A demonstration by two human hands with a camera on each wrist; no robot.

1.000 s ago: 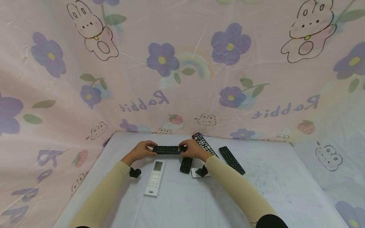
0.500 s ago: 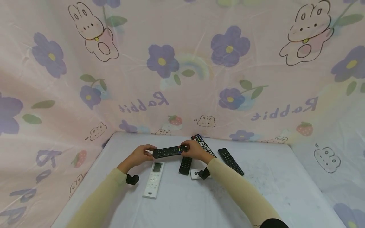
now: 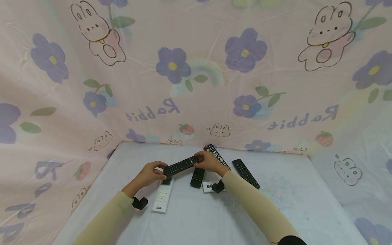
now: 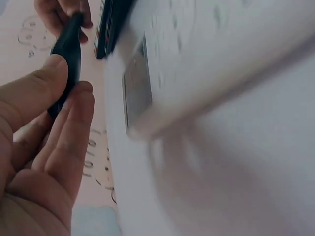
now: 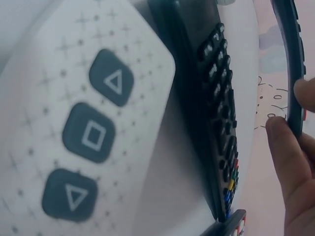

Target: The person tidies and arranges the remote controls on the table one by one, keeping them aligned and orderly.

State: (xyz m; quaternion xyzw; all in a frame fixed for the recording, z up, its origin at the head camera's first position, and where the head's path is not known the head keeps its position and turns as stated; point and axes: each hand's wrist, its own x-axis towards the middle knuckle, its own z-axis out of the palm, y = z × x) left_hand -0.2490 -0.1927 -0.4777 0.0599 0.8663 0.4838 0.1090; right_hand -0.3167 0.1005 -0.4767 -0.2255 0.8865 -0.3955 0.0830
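Observation:
A black remote control (image 3: pixel 180 166) is held up between both hands, tilted with its right end higher in the head view. My left hand (image 3: pixel 150 174) pinches its left end between thumb and fingers; the left wrist view shows the thumb on one face of the black remote (image 4: pixel 69 49) and the fingers on the other. My right hand (image 3: pixel 209 161) pinches the other end, near the coloured buttons. Below the left hand lies a white remote with a small screen (image 3: pixel 162 197). Under the right wrist is a small white remote (image 5: pixel 88 128) with three grey buttons, partly covered in the head view.
Another black remote (image 3: pixel 197 177) lies just below the held one. A long black remote with white buttons (image 3: pixel 217 156) lies behind the right hand, and one more black remote (image 3: pixel 246 173) to its right. Patterned fabric (image 3: pixel 196 85) rises behind the white table (image 3: pixel 196 224).
The left hand has come down and nearer, so the held remote has gone from level to slanted, its left end lower. The right hand stays nearly in place.

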